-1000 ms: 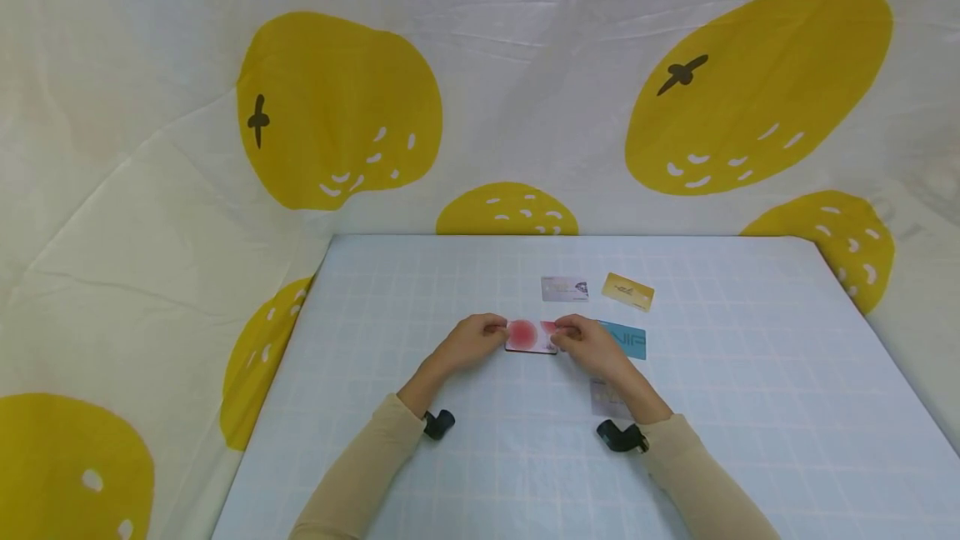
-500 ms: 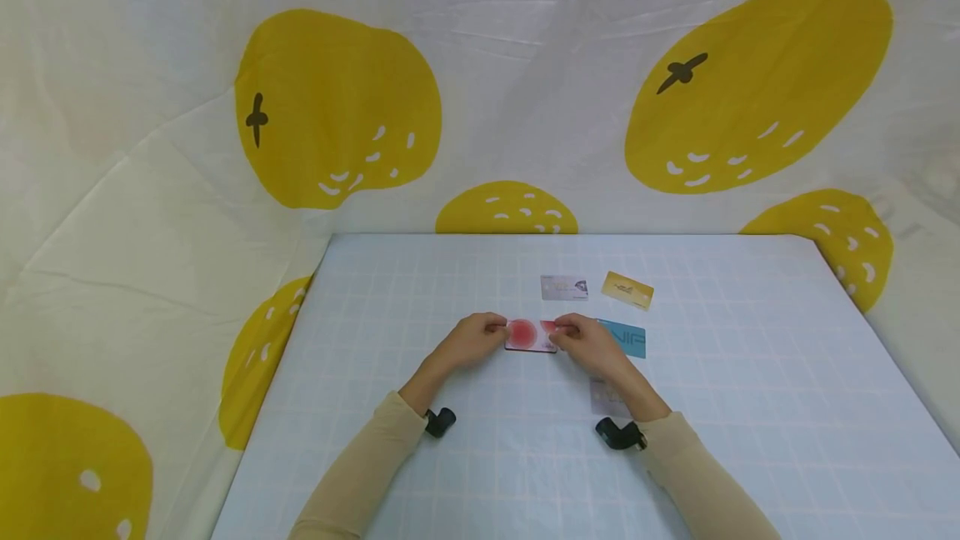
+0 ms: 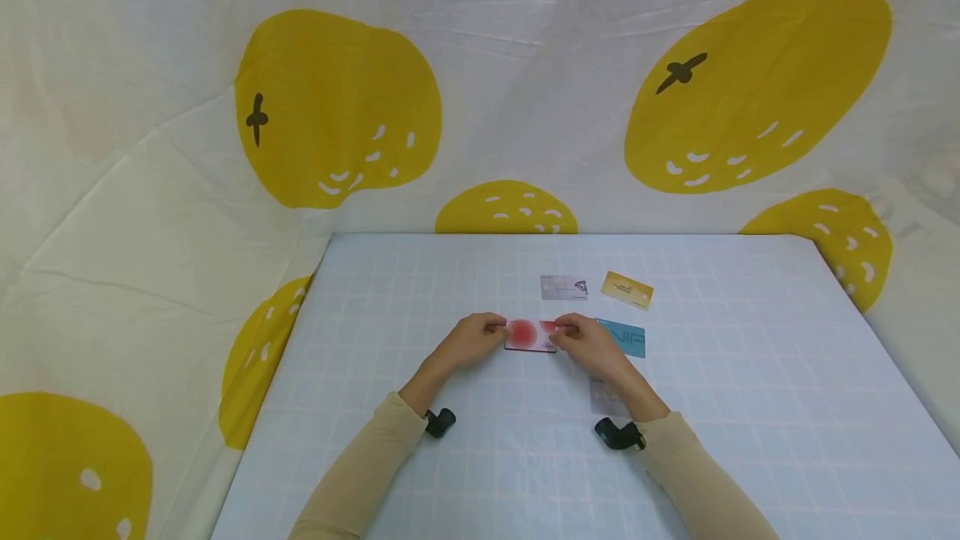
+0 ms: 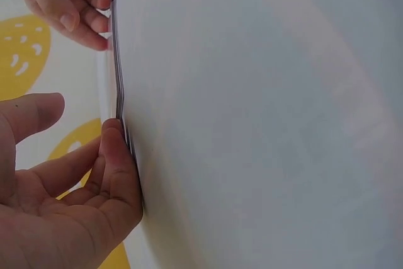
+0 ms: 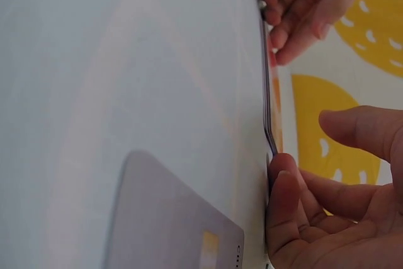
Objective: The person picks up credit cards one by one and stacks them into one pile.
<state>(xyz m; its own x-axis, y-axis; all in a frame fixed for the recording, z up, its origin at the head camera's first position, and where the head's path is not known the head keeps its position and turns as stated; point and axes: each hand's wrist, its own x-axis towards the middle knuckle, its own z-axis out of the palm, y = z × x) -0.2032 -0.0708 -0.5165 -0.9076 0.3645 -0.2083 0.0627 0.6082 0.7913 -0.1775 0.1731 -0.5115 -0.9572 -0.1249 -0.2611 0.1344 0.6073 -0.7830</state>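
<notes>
A small stack of cards (image 3: pixel 529 337) lies flat on the table between both hands, its top card pale pink with a red circle. In the wrist views the stack's edge shows several thin layers. My left hand (image 3: pixel 474 340) holds the left end with curled fingertips, while its thumb (image 4: pixel 38 114) stands off the stack. The right hand (image 3: pixel 591 346) holds the right end the same way, its thumb (image 5: pixel 356 129) also raised. Partly beneath the right hand in the head view lies a teal card (image 3: pixel 628 339).
Beyond the hands lie a silver-grey card (image 3: pixel 564 287) and a gold card (image 3: pixel 627 290). Another grey card (image 5: pixel 170 225) sits under the right forearm. The table (image 3: pixel 405 282) has a pale grid cloth, and a fruit-print curtain (image 3: pixel 525 107) hangs behind its far edge.
</notes>
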